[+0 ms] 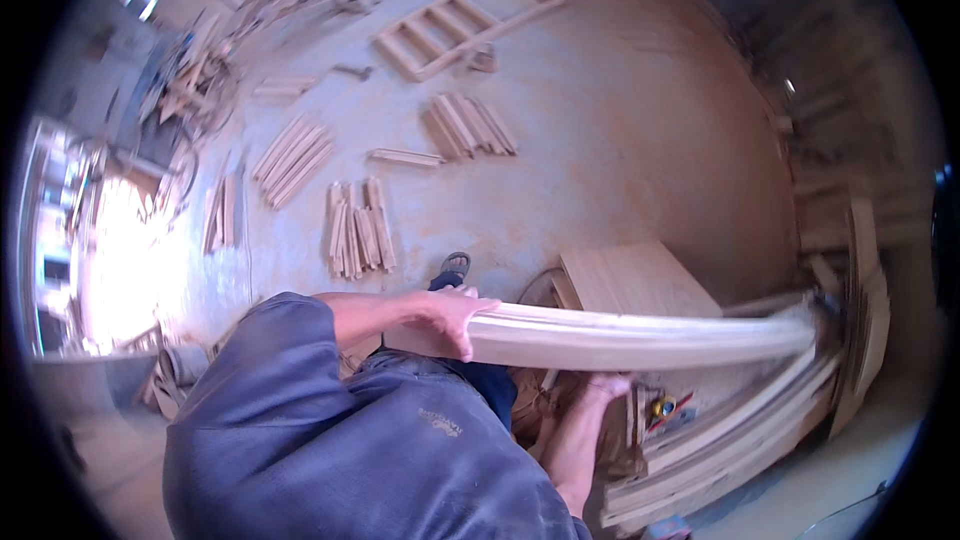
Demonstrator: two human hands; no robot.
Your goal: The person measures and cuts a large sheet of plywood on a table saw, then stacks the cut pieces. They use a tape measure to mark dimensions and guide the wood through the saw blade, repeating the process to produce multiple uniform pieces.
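Observation:
A long pale wooden board lies across the front of my body, reaching off to the right. Lines run along its upper edge; whether it is one piece or several pressed together I cannot tell. My left hand grips its left end, with the thumb on the near face and the fingers over the top. Beneath the middle of the board, my right hand holds its lower edge, its fingers partly hidden. The board's far right end is blurred, close to some stacked timber.
A wide wooden panel lies beyond the board. Stacked boards fill the lower right, beside small tools with red handles. Bundles of wooden strips lie about the floor, and a wooden frame lies farther off.

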